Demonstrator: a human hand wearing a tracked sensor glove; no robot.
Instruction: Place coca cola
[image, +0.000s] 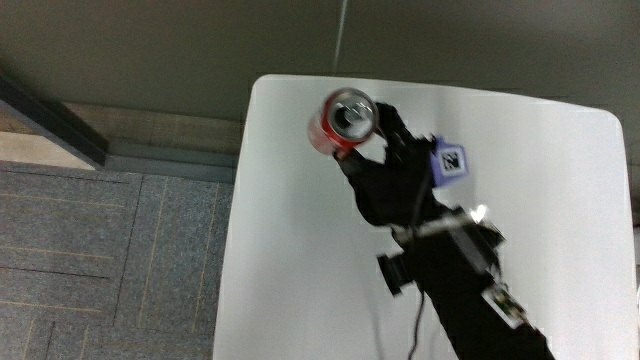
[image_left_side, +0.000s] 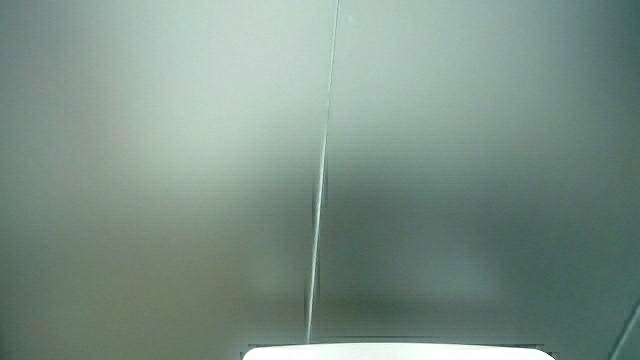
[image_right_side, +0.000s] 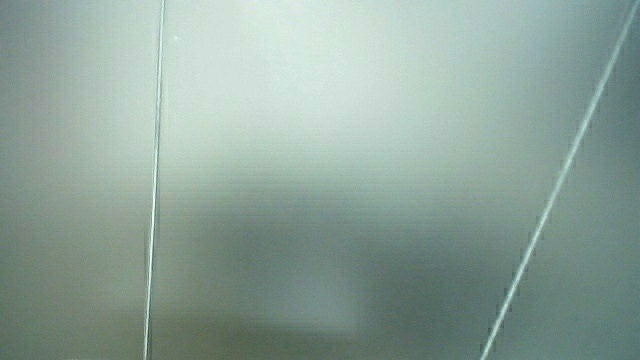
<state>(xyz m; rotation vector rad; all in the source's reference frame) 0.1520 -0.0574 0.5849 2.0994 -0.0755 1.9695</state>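
Note:
A red Coca-Cola can (image: 340, 123) with a silver lid is seen from above in the main view, upright near the white table's (image: 290, 260) edge farthest from the person. The black-gloved hand (image: 385, 150) has its fingers curled around the can's side. A patterned cube (image: 449, 161) sits on the back of the hand, and the forearm (image: 470, 290) stretches back toward the person. I cannot tell whether the can rests on the table or hangs just above it. Both side views show only a pale wall.
A small dark device with a cable (image: 400, 270) is strapped along the forearm. Grey carpet floor (image: 110, 260) lies beside the table. A sliver of the table's edge (image_left_side: 395, 352) shows in a side view.

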